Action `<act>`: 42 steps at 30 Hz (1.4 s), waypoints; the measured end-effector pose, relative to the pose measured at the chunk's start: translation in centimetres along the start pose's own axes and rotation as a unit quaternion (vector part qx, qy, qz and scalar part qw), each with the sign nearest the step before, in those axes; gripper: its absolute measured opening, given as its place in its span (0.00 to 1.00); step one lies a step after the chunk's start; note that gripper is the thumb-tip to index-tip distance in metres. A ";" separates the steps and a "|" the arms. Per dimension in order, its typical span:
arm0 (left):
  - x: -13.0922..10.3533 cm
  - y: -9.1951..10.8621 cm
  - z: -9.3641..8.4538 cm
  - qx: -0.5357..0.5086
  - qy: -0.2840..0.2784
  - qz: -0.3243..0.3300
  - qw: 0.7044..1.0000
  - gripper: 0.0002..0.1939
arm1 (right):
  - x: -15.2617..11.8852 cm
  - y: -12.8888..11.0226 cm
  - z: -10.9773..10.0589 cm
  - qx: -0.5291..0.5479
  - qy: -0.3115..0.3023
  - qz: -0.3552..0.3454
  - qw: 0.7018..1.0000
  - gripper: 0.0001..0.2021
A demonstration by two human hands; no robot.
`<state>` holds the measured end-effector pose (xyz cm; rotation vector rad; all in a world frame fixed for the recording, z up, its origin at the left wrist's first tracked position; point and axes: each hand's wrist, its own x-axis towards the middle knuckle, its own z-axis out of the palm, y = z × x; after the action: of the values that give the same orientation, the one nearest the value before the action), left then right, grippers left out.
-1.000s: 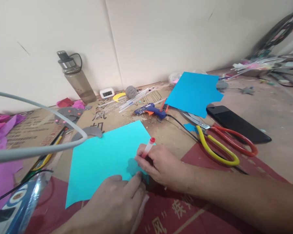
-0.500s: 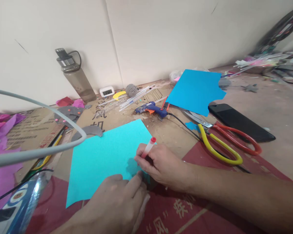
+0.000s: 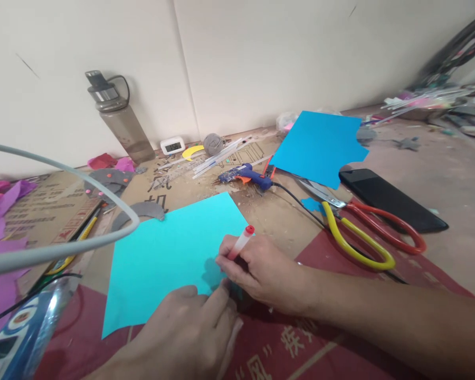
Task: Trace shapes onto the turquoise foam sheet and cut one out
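A sheet of turquoise paper (image 3: pixel 162 253) lies flat in front of me, its lower edge cut in a curve. My right hand (image 3: pixel 257 269) grips a white pen (image 3: pixel 241 243) with a red end, upright over the sheet's right part. The pen tip is hidden behind my fingers. My left hand (image 3: pixel 193 322) rests on the sheet's lower edge, index finger stretched towards the pen and the other fingers partly hidden. Beside the fingertips a darker patch shows on the paper; whether it is shadow or a cut-out I cannot tell.
Right of my hands lie scissors (image 3: pixel 356 237) with red and yellow handles, a phone (image 3: pixel 391 198) and a blue sheet (image 3: pixel 320 148). Behind are a glue gun (image 3: pixel 245 176), a clock (image 3: pixel 172 145) and a bottle (image 3: pixel 122 126). A grey cable (image 3: pixel 83 243) loops at left.
The view has shifted slightly. My hands keep nearly the same place on the turquoise paper, with the pen still in my right hand.
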<state>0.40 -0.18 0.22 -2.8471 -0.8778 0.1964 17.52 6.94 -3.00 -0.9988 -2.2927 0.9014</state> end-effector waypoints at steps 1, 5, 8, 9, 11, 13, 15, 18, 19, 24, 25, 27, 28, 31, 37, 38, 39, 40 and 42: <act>0.0 0.0 0.0 0.001 -0.001 0.002 1.000 0.10 | 0.0 0.0 0.0 -0.001 -0.002 -0.001 1.000 0.11; 0.3 -0.2 0.2 -0.010 -0.009 0.010 1.000 0.10 | 0.0 0.1 0.1 0.004 -0.009 -0.001 1.000 0.11; 0.5 -0.4 0.4 -0.023 -0.030 0.017 0.999 0.09 | 0.0 0.2 0.2 0.013 -0.010 0.001 1.000 0.12; 0.6 -0.5 0.5 -0.021 -0.034 0.017 0.999 0.08 | 0.0 0.1 0.2 0.013 -0.010 0.002 1.000 0.12; 0.6 -0.5 0.5 -0.014 -0.039 0.013 0.999 0.08 | 0.0 0.1 0.2 0.009 -0.010 0.004 1.000 0.12; 0.5 -0.4 0.4 -0.011 -0.035 0.007 0.999 0.09 | 0.0 -0.1 0.2 0.003 -0.012 0.010 1.000 0.12; 0.4 -0.3 0.5 -0.012 -0.029 0.009 0.999 0.09 | 0.0 -0.3 0.2 -0.002 -0.017 0.021 1.000 0.13; 0.3 -0.1 0.8 -0.021 -0.026 0.009 0.999 0.10 | 0.2 -0.7 0.2 -0.010 -0.022 0.038 0.999 0.13; 0.2 0.0 1.0 -0.022 -0.027 0.004 0.999 0.10 | 0.2 -0.7 0.2 -0.014 -0.022 0.041 0.999 0.13; 0.2 0.2 1.3 -0.011 -0.014 -0.011 1.000 0.10 | 0.4 -0.8 0.4 -0.021 -0.009 0.031 0.999 0.13; 0.2 0.2 1.3 -0.011 -0.019 -0.007 1.000 0.10 | 0.3 -0.7 0.5 -0.018 -0.003 0.029 0.999 0.13; 0.2 0.1 1.4 -0.010 -0.017 0.004 1.000 0.10 | 0.3 -0.6 0.7 -0.011 0.008 0.027 1.000 0.13; 0.2 0.0 1.4 -0.011 -0.014 0.006 1.000 0.10 | 0.2 -0.6 0.7 -0.008 0.010 0.026 1.000 0.13; 0.1 -0.1 1.5 -0.010 -0.002 0.006 1.000 0.11 | 0.2 -0.5 0.8 -0.002 0.010 0.022 1.000 0.13; 0.2 -0.2 1.7 -0.015 0.013 0.012 1.000 0.12 | 0.3 -0.7 0.7 0.004 0.007 0.027 1.000 0.12; 0.2 -0.2 1.6 -0.018 0.010 0.013 1.000 0.13 | 0.3 -0.7 0.7 0.004 0.006 0.024 1.000 0.12; 0.2 -0.2 1.6 -0.019 0.007 0.013 1.000 0.14 | 0.3 -0.7 0.7 0.003 0.004 0.022 1.000 0.12; 0.2 -0.2 1.5 -0.020 0.002 0.011 1.000 0.14 | 0.3 -0.7 0.7 0.002 0.001 0.021 1.000 0.12; 0.1 -0.1 1.2 -0.021 -0.003 0.008 1.000 0.15 | 0.3 -0.8 0.6 0.001 -0.006 0.026 1.000 0.12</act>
<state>0.21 0.10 -0.96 -2.8939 -0.8694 0.1905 16.56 6.53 -2.79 -1.0603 -2.2854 0.9323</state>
